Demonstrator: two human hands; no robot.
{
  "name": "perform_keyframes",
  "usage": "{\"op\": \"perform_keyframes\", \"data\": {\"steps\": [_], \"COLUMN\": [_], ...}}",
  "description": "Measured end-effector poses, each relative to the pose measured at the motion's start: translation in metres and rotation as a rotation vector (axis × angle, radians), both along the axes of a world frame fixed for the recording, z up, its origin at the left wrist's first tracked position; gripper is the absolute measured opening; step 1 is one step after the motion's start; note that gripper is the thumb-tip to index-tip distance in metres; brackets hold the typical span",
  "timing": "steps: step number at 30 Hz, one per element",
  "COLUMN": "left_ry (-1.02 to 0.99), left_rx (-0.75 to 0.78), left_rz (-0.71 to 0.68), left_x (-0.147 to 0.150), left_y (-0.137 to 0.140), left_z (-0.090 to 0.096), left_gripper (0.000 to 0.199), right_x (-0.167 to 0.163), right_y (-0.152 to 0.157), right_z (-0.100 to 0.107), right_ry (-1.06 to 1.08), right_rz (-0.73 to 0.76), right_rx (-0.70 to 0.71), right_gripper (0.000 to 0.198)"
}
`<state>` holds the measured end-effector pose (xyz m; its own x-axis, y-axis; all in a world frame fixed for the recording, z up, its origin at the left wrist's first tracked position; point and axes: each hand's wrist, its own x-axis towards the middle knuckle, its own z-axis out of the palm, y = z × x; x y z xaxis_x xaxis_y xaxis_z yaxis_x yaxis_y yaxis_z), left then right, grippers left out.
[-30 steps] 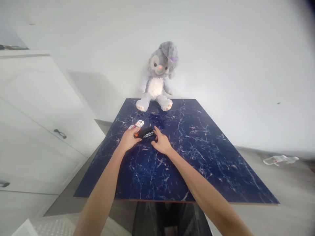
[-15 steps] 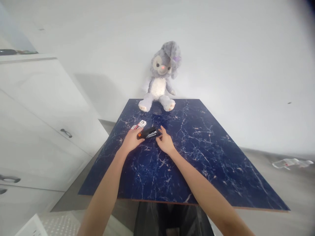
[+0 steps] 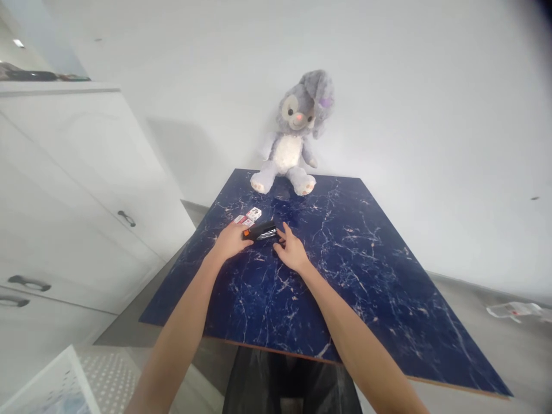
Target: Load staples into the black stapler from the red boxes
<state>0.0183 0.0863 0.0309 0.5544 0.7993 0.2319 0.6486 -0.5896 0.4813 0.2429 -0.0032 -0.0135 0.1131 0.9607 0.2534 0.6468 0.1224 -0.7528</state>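
The black stapler [image 3: 260,231] lay on the dark blue marbled tabletop [image 3: 345,276], toward its far left part, between the two hands. Its long axis ran roughly left to right across the view, slightly raised toward the right, with the orange-tipped end at the left and the metal-faced end at the right.

The left hand [image 3: 230,240] sat at the orange end, fingers curled and the thumb side touching that end; whether it fully gripped the body could not be told. The right hand [image 3: 292,251] sat at the opposite end, fingers loosely bent and partly spread, the fingertips [image 3: 279,234] reaching the metal end of the stapler. Contact there appeared light; a firm pinch could not be confirmed.

Both hands were about equally close to the stapler, one at each end of its long axis. The stapler lay just ahead of each hand and inward, toward the midline.

A small white and red box of staples [image 3: 249,216] lay just beyond the stapler on the left. A grey plush rabbit [image 3: 295,138] sat at the far edge against the wall, well apart.
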Motion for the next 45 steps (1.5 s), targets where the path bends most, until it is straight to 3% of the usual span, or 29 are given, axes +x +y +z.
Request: {"op": "perform_keyframes", "data": {"steps": [7,17,24,27,29,31,33,41,45], "left_ry": [0.121,0.094,0.156,0.247,0.306,0.379,0.428,0.122,0.026], "left_rx": [-0.021,-0.041,-0.019,0.041,0.046,-0.044,-0.158,-0.345,-0.372], "left_rz": [0.035,0.040,0.054,0.049,0.127,0.238,0.278,0.069,-0.124], "left_x": [0.000,0.001,0.005,-0.002,-0.011,-0.019,-0.026,-0.058,-0.046], "left_y": [0.001,0.001,-0.004,-0.009,-0.013,-0.015,-0.016,-0.018,-0.026], "left_z": [0.007,0.008,0.010,0.018,0.022,0.025,0.028,0.054,0.057], "left_gripper": [0.029,0.023,0.028,0.040,0.057,0.074,0.079,0.045,0.039], "right_x": [0.002,0.000,-0.005,-0.002,0.001,0.003,0.003,0.004,0.005], "right_y": [-0.003,-0.008,-0.003,0.001,0.003,0.005,0.005,0.007,0.009], "right_z": [0.005,0.012,0.003,-0.001,-0.001,0.000,0.002,0.002,0.000], "right_ry": [-0.025,-0.025,0.011,0.119,0.204,0.240,0.237,0.255,0.265], "right_rz": [0.048,0.128,0.096,-0.012,-0.079,-0.098,-0.085,-0.107,-0.114], "right_rx": [-0.035,-0.029,0.022,0.051,0.050,0.048,0.052,0.042,0.045], "right_gripper": [0.089,0.092,0.098,0.087,0.077,0.071,0.069,0.063,0.064]}}
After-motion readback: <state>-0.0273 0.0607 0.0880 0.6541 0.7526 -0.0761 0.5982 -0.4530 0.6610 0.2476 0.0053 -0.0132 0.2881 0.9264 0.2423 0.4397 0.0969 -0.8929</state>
